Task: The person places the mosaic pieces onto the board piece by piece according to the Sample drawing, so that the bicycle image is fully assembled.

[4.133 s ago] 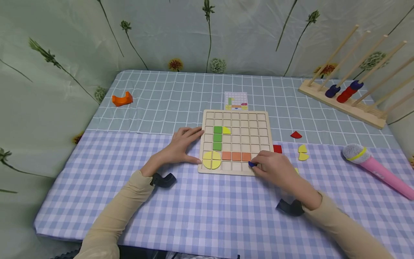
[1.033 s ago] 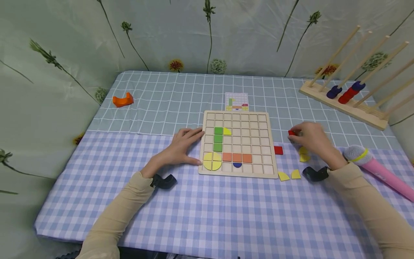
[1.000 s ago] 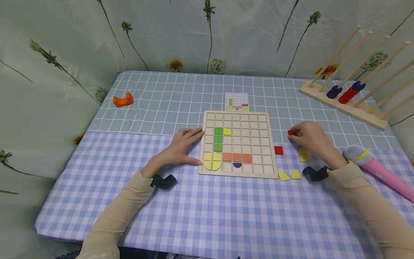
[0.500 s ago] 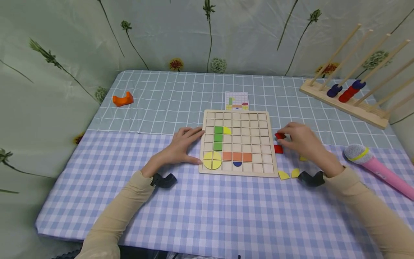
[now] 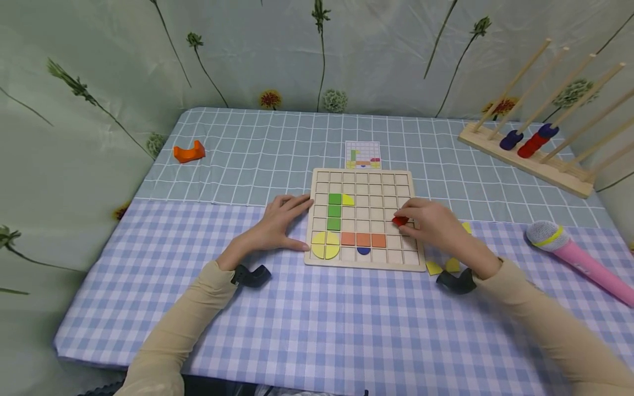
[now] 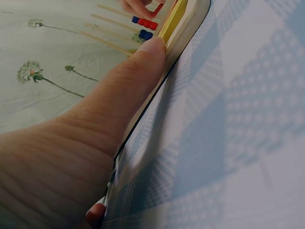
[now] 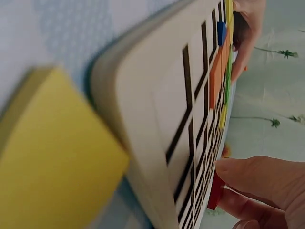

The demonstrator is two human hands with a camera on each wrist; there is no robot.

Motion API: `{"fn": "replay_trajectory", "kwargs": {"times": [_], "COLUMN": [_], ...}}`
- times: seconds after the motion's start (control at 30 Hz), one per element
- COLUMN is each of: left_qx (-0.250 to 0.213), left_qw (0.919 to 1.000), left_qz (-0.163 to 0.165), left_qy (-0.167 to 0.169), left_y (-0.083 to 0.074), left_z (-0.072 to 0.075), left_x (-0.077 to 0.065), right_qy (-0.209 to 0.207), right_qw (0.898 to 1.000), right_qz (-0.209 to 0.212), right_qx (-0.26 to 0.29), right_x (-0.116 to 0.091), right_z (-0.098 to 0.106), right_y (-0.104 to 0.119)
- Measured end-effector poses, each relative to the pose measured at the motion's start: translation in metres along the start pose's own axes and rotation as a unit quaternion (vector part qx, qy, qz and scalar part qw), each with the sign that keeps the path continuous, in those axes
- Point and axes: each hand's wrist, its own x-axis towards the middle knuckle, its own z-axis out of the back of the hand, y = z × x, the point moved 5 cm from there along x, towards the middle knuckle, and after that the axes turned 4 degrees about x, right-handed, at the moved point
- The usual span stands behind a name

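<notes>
A wooden grid board [image 5: 366, 266] lies at mid-table, holding green squares [image 5: 334, 211], yellow quarter-circles [image 5: 318, 252], orange squares [image 5: 363, 240] and a blue half-circle [image 5: 364, 251]. My left hand [image 5: 277, 224] rests at the board's left edge, fingers spread and thumb touching the rim in the left wrist view. Over the right part of the grid, my right hand [image 5: 436, 226] pinches a red quarter-circle tile [image 5: 400, 221] between thumb and fingers. In the right wrist view the red tile [image 7: 216, 192] stands on edge in that pinch. The red square right of the board is hidden behind this hand.
A printed pattern card [image 5: 362, 154] touches the board's back edge. Loose yellow quarter-circles [image 5: 433, 268] lie to the right. Further right are a pink toy microphone [image 5: 584, 264] and a wooden peg rack [image 5: 525, 164] with beads. An orange arch block [image 5: 189, 152] sits back left.
The blue half-circle was let go in the grid. My right hand went to the red quarter-circle, took hold of it, and carried it left over the board. My left hand stayed put.
</notes>
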Motion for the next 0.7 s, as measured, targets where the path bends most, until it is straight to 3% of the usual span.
{"fn": "replay_trajectory", "kwargs": {"times": [0.3,0.7], "left_qx": [0.000,-0.001], "left_qw": [1.0000,1.0000], "left_qz": [0.001,-0.003], "left_qy": [0.003,-0.001], "left_y": [0.000,-0.002], "left_z": [0.000,0.001], "left_x": [0.001,0.000], "right_qy": [0.036,0.049], "right_qw": [0.999,0.998], "right_qz": [-0.004,-0.006], "right_qx": [0.006,0.026], "right_x": [0.006,0.004], "right_z": [-0.012,-0.017], "right_y": [0.005,0.001]}}
